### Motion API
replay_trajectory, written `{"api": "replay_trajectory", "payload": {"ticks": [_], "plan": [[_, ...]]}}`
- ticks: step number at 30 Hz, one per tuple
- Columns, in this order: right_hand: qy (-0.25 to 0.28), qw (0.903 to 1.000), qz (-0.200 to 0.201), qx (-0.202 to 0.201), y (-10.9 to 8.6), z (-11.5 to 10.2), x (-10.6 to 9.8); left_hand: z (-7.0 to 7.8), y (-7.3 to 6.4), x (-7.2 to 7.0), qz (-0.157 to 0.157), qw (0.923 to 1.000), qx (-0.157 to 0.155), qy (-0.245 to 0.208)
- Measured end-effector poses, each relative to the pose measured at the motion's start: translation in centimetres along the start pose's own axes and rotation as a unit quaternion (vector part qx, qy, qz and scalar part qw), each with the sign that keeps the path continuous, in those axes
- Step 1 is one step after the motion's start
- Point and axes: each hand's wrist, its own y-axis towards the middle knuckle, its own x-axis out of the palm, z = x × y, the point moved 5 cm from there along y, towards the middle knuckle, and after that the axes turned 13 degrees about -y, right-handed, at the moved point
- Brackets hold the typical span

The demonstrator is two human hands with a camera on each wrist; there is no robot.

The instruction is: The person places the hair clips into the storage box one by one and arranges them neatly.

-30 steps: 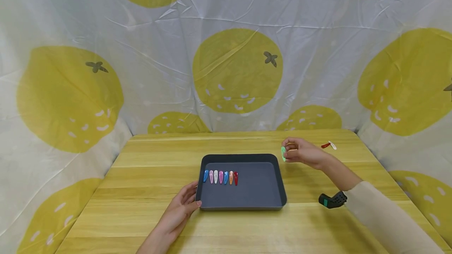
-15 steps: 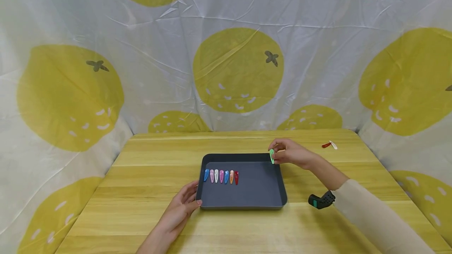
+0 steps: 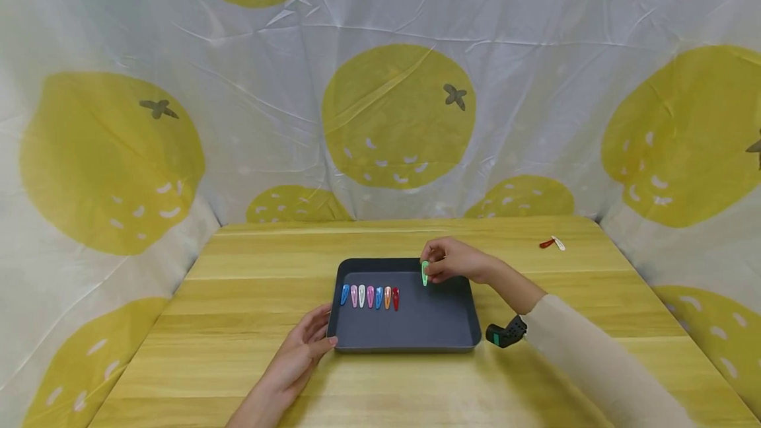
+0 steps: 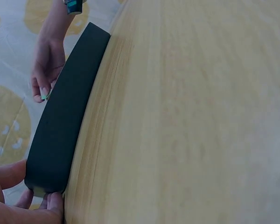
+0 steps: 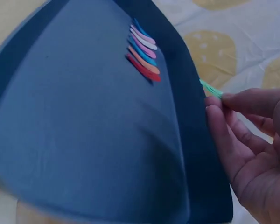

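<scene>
My right hand pinches a green snap hair clip between thumb and fingers, above the back part of a dark grey tray. In the right wrist view the green clip sticks out from the fingertips. A row of several hair clips lies side by side in the tray's left half, from a blue clip at the left end to a red clip at the right end. My left hand grips the tray's front left corner, thumb at the rim, as the left wrist view also shows.
Two more hair clips, a dark red one and a white one, lie touching at the wooden table's back right. A black wrist device hangs by my right sleeve. A lemon-print cloth hangs behind and at both sides.
My right hand has moved left with the green hair clip, from right of the tray to over its back part. The left hand keeps its hold on the tray, and the row of clips stays put.
</scene>
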Motion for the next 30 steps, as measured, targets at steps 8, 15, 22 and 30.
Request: {"api": "replay_trajectory", "payload": {"ticks": [8,15,22,30], "plan": [[-0.106,0.9935,-0.040,-0.014,2.0,-0.8,2.4,-0.1,0.0,0.0,0.002,1.0000,0.002,0.000],[-0.218,0.9729,-0.072,-0.032,3.3,-1.3,4.2,-0.1,0.0,0.0,0.001,1.0000,0.002,-0.001],[-0.317,0.9459,-0.049,-0.047,3.9,-1.4,4.6,-0.1,0.0,0.0,0.000,1.0000,-0.001,0.000],[-0.323,0.9435,-0.053,-0.051,3.6,-1.7,4.8,0.0,0.0,0.1,0.000,1.0000,-0.001,0.000]]}}
